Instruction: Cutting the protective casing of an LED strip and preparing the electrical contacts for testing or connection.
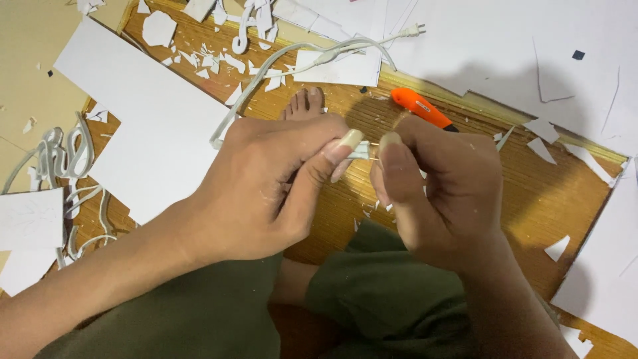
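Where hands (345, 179) meet, scraps (206, 60) litter matting (531, 193) (woven).

The person's 2 arms are bare from the wrists up to the frame edge — no sleeves, watch, rings or bands show. The left hand (266, 183) and right hand (435, 189) carry pale crumbs and dust on knuckles and fingers, and the thumbnails are long and pale. Olive-green shorts (372, 292) cover both thighs — plain cloth, softly creased. 1 bare foot (304, 104) shows, unshod.
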